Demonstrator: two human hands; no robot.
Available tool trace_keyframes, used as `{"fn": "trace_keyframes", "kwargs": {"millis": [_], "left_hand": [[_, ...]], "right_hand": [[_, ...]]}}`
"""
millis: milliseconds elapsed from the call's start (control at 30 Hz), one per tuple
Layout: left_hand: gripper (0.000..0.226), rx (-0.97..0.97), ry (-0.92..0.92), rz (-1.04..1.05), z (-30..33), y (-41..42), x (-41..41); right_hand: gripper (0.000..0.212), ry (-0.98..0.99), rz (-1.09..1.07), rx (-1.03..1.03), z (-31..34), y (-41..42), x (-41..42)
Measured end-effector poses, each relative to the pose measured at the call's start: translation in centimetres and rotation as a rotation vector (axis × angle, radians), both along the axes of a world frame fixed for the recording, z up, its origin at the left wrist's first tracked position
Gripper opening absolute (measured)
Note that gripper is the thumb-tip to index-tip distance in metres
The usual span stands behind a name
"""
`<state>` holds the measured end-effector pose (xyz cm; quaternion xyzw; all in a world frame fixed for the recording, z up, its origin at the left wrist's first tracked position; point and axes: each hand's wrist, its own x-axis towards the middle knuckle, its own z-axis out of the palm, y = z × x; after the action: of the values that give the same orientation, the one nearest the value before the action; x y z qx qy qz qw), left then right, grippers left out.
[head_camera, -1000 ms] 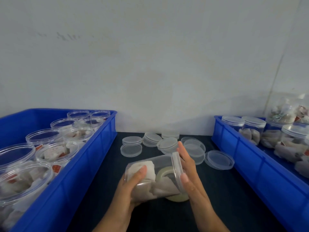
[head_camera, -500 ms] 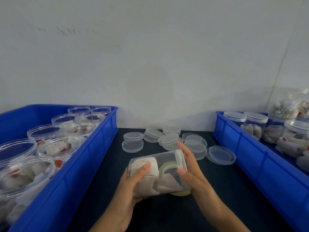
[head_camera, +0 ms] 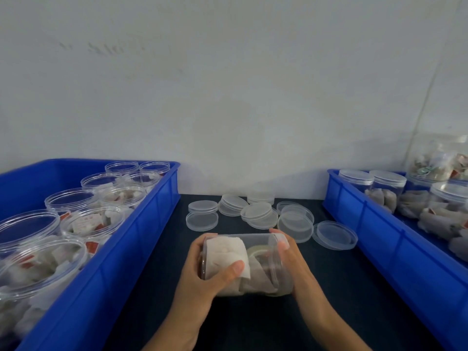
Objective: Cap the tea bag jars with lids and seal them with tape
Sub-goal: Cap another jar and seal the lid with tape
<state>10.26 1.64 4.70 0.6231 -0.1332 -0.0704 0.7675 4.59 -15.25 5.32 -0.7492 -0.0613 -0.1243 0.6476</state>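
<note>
Since earlier frame, jar [head_camera: 249, 264] lies flatter, nearer me, between blue bins [head_camera: 141, 224]. I see left hand [head_camera: 202, 282] wrapping base, right hand [head_camera: 291, 259] curled on lid end; tape roll [head_camera: 255, 250] possibly behind.

Packing workbench, blue crates [head_camera: 141, 224] of jars [head_camera: 93, 224], loose lids [head_camera: 258, 214]

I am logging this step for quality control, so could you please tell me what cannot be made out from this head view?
- Tape roll: seen only through the held jar, so its position is unclear.
- Tape on the jar's lid: too transparent to tell; the right hand covers the rim.
- Left hand: its fingers are hidden behind the jar.
- Left crate and right crate: cut off by the frame edges, so jar counts are unknown.
</note>
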Motion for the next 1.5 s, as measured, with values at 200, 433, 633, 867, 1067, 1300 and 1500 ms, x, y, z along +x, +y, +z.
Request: {"fn": "trace_keyframes", "kwargs": {"millis": [200,433,633,867,1067,1300,1500], "left_hand": [[0.066,-0.098,0.152,-0.09,-0.4,0.0,-0.1],[0.073,0.006,0.06,-0.04,0.0,-0.5,-0.6],[0.063,-0.028,-0.063,-0.076,0.0,-0.4,-0.7],[0.087,0.116,-0.212,-0.111,-0.3,-0.5,-0.3],[0.102,0.868,-1.017,0.194,-0.8,0.2,0.5],[0.097,0.559,-0.581,0.308,-1.6,0.1,0.9],[0.095,0.349,-0.399,0.306,-3.1,0.2,1.9]], "right_hand": [[0.06,-0.086,-0.065,0.056,0.7,0.9,0.1],[0.031,-0.164,-0.127,0.044,0.1,0.4,0.5],[0.038,-0.1,-0.114,-0.001,1.0,0.0,0.5],[0.044,-0.112,-0.23,-0.048,1.1,-0.4,0.5],[0.042,-0.201,-0.362,-0.114,0.4,0.5,0.4],[0.047,-0.174,-0.21,-0.17,-0.9,1.3,0.9],[0.06,-0.021,-0.232,-0.798,-2.7,0.7,1.6]]}}
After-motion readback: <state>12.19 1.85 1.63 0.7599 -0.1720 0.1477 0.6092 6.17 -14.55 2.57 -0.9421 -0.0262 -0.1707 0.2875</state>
